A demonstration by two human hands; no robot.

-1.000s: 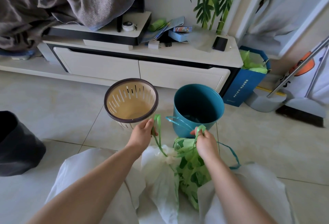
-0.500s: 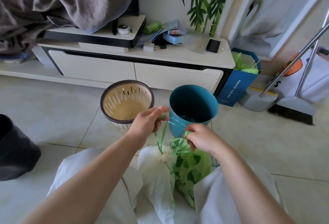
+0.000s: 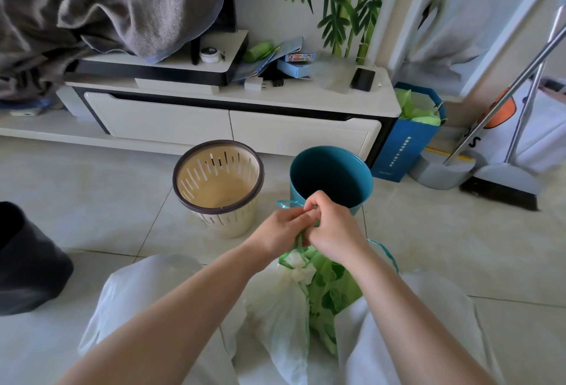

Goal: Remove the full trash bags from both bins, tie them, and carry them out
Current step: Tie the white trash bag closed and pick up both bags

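Two trash bags sit between my knees: a white bag gathered at its neck and a green leaf-patterned bag to its right. Green drawstrings rise from the bags into my hands. My left hand and my right hand are pressed together above the bags, both closed on the drawstrings. A teal string loop trails to the right. Beyond my hands stand the beige slotted bin and the teal bin, both without a bag.
A low white TV cabinet runs behind the bins, with clutter and a phone on top. A blue paper bag, broom and dustpan stand at the right. A dark bin sits at the left.
My hands, apart a second ago with a drawstring in each, have come together above the bags. The view has tilted slightly.
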